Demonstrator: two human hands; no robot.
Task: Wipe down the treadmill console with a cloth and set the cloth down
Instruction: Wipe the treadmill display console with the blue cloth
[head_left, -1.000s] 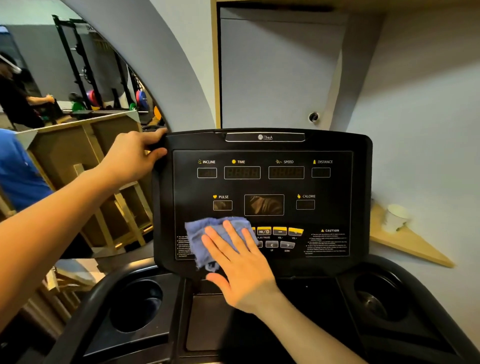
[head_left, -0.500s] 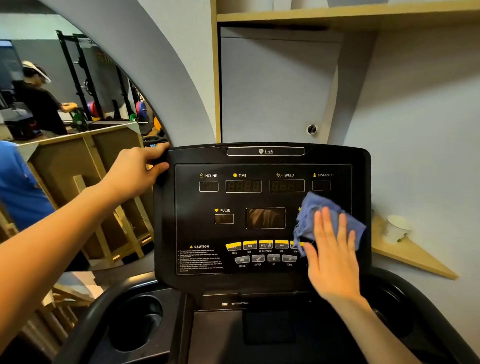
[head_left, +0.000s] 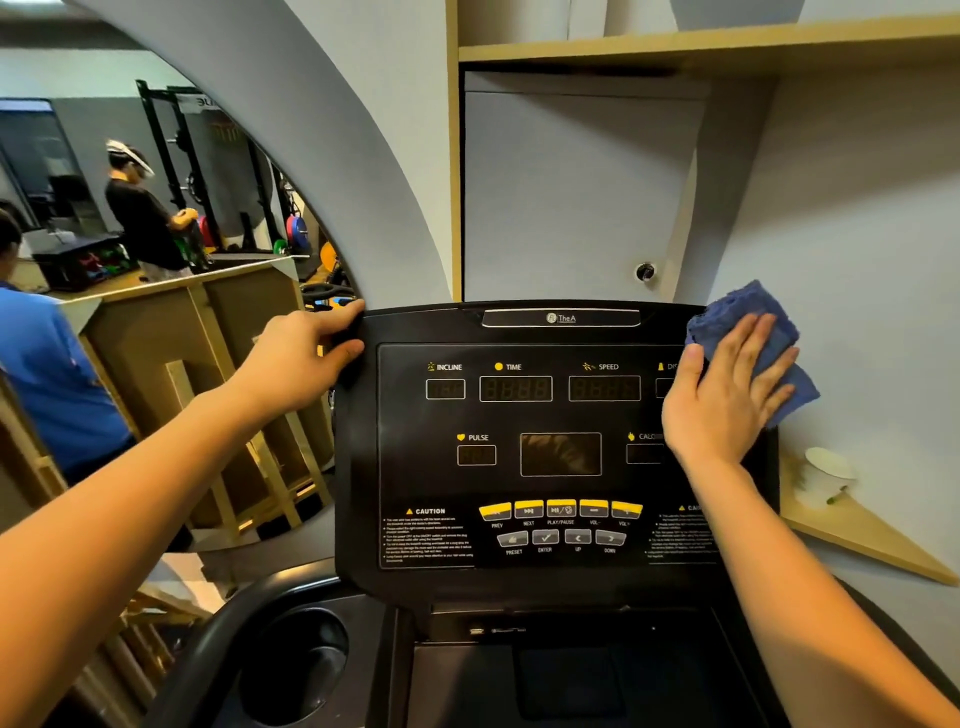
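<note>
Cloth (head_left: 748, 317) is pressed flat-fingered by right hand (head_left: 722, 395) on console (head_left: 519, 457) corner, left hand (head_left: 296, 358) gripping edge; untouched areas likely next.

Console (head_left: 550, 467): glossy black plastic, showing reflections
Cloth (head_left: 743, 322): blue, looking soft and nubbly
Shelf (head_left: 872, 535): looking like matt pale wood

Grey walls, a wooden shelf (head_left: 675, 47) overhead, an arched mirror (head_left: 156, 260) left.
</note>
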